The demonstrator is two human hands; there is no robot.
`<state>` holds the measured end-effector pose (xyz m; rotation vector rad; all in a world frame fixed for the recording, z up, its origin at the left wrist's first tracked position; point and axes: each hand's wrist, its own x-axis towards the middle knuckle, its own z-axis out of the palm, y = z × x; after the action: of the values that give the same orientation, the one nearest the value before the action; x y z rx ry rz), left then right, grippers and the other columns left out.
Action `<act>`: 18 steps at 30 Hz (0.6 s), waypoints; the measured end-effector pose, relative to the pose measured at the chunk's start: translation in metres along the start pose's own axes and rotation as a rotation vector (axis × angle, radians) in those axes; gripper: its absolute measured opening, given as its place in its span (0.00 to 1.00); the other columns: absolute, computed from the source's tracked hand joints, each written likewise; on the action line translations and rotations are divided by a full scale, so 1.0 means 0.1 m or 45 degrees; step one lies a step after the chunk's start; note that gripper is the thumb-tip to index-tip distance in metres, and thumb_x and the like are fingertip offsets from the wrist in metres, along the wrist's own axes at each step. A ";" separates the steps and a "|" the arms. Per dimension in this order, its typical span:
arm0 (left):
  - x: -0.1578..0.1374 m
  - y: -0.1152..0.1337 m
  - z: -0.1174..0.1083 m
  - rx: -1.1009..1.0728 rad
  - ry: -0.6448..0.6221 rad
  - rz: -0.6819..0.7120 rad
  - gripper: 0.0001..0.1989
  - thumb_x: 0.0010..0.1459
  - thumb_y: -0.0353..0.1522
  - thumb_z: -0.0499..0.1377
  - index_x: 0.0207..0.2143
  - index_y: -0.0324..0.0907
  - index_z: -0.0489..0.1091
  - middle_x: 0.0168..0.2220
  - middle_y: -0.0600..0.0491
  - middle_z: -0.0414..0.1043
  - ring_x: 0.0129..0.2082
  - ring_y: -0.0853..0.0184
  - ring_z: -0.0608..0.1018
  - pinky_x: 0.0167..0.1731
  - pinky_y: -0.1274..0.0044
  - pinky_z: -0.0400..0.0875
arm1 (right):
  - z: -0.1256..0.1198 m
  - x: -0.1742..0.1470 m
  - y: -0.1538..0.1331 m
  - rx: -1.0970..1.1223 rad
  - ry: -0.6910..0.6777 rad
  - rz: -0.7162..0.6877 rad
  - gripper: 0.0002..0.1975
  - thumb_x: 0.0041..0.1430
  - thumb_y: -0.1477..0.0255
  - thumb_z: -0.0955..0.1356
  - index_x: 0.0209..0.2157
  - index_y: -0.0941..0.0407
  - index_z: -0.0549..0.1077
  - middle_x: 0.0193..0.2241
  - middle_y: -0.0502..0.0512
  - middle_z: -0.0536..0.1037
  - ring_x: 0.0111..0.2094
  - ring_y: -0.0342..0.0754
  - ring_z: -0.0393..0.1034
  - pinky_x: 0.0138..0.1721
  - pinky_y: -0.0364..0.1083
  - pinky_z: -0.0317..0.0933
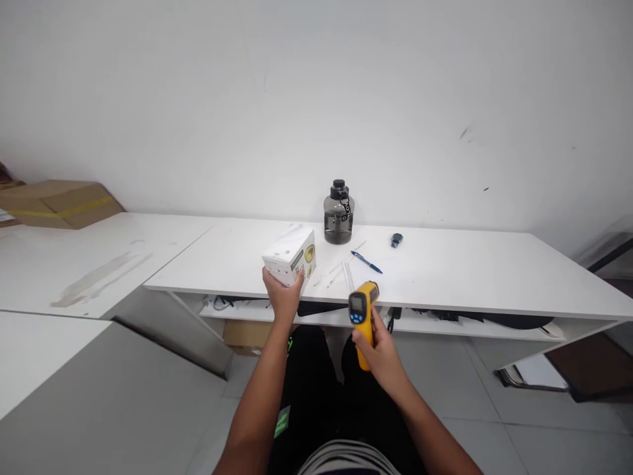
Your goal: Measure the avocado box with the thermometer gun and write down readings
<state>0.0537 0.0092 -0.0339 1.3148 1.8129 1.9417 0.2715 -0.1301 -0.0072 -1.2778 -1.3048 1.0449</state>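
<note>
My left hand [283, 292] is closed around the near lower end of a white box [290, 253] with avocado pictures on its side. The box is tilted over the desk's front edge; whether it touches the desk I cannot tell. In my right hand [383, 349] is a yellow and black infrared thermometer [364, 316], gripped by its handle. Its small screen and blue buttons face me. Behind them, a blue pen [366, 261] lies on the white desk [459, 270].
A dark translucent water jug [338, 214] stands near the wall. To its right lies a small dark device [396, 240]. A brown carton [64, 203] sits on the left desk. Under the desktop, a shelf [420, 328] holds cables and dark items, with another carton [246, 335] below.
</note>
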 end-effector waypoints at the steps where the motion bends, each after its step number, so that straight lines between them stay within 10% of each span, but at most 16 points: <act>1: 0.02 0.01 0.04 0.039 0.014 -0.011 0.48 0.44 0.43 0.66 0.61 0.41 0.45 0.59 0.39 0.55 0.60 0.55 0.61 0.58 0.66 0.58 | 0.05 0.13 -0.01 -0.121 -0.014 0.009 0.39 0.56 0.56 0.66 0.63 0.57 0.52 0.47 0.60 0.74 0.44 0.53 0.71 0.44 0.49 0.64; 9: 0.21 0.09 0.20 0.406 0.030 -0.009 0.46 0.47 0.46 0.63 0.61 0.35 0.45 0.54 0.36 0.60 0.57 0.48 0.64 0.52 0.60 0.64 | 0.67 1.26 -0.19 -1.165 -0.150 -0.087 0.41 0.57 0.62 0.63 0.64 0.69 0.45 0.43 0.71 0.76 0.43 0.63 0.72 0.42 0.54 0.63; 18: 0.19 0.12 0.14 0.535 0.005 0.017 0.45 0.48 0.49 0.61 0.59 0.34 0.47 0.49 0.36 0.65 0.50 0.47 0.70 0.44 0.61 0.68 | 1.21 1.74 -0.26 -1.449 -0.334 0.010 0.36 0.64 0.59 0.56 0.65 0.70 0.43 0.49 0.76 0.72 0.50 0.63 0.69 0.46 0.55 0.61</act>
<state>0.0575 0.0290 -0.0165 1.4343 2.3069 1.6216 0.1564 0.0482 0.0159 -1.9803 -2.2384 0.4161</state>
